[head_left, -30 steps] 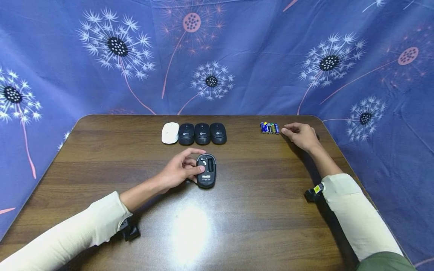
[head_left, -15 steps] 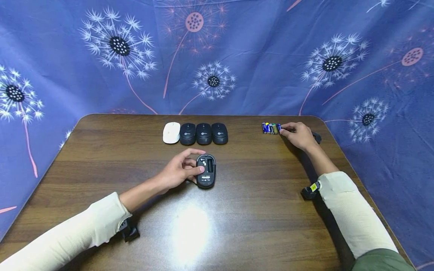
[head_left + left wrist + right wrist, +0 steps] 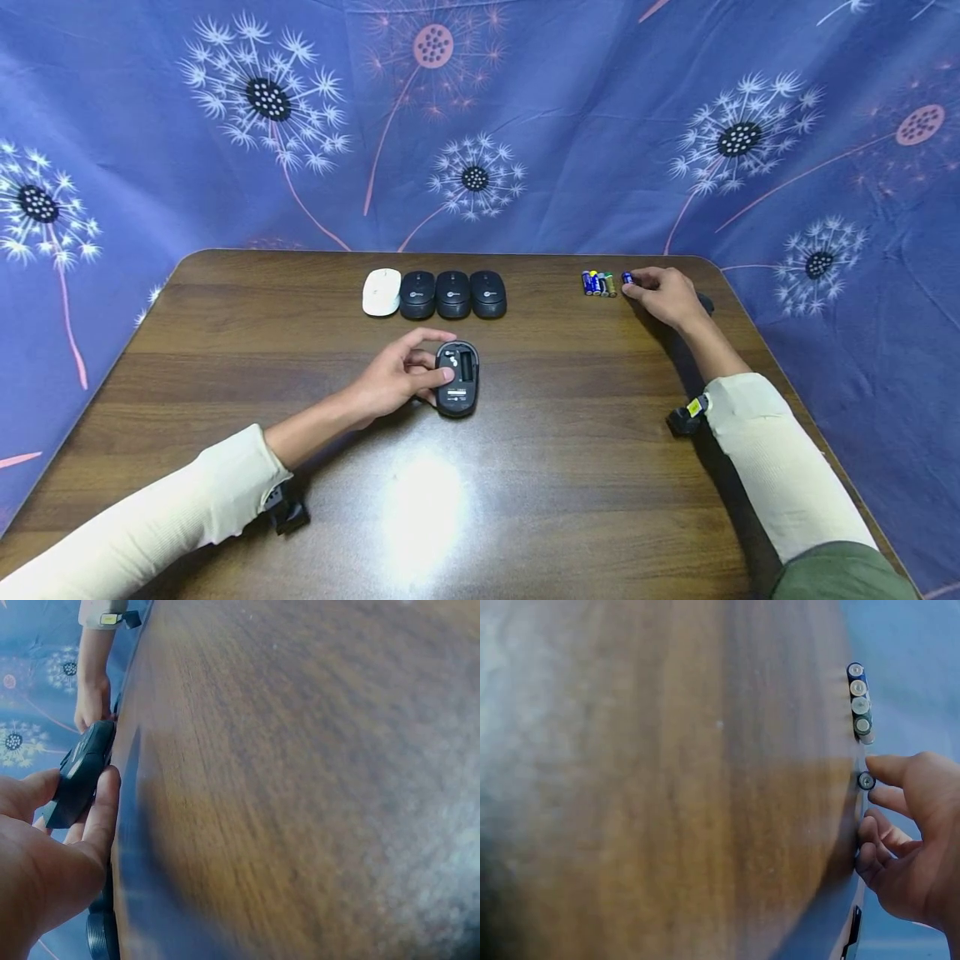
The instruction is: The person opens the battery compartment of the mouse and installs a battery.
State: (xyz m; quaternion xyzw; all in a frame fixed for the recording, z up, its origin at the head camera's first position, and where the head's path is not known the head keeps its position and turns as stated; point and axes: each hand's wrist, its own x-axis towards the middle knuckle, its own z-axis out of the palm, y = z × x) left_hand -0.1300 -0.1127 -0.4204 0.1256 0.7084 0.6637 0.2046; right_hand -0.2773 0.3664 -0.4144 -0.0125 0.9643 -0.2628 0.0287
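Note:
My left hand (image 3: 390, 379) holds a black computer mouse (image 3: 457, 400) over the middle of the table, thumb on its underside. That underside faces up, and its long battery slot (image 3: 467, 365) is uncovered. In the left wrist view the mouse (image 3: 81, 776) is tilted between thumb and fingers. At the back right, my right hand (image 3: 667, 298) pinches a blue battery (image 3: 866, 781) between thumb and finger, close to the tabletop. Just left of it several batteries (image 3: 598, 284) lie side by side in a row, with a small gap between.
Along the back stand a white mouse (image 3: 382, 292) and three black mice (image 3: 453, 295) in a tight row. A small dark piece (image 3: 705, 303) lies partly hidden behind my right hand. A patterned blue cloth (image 3: 570, 125) hangs behind the wooden table (image 3: 570, 467).
My right hand has reached the end battery of the row, pinched it and drawn it slightly right, away from the others. My left hand and its mouse stay in place.

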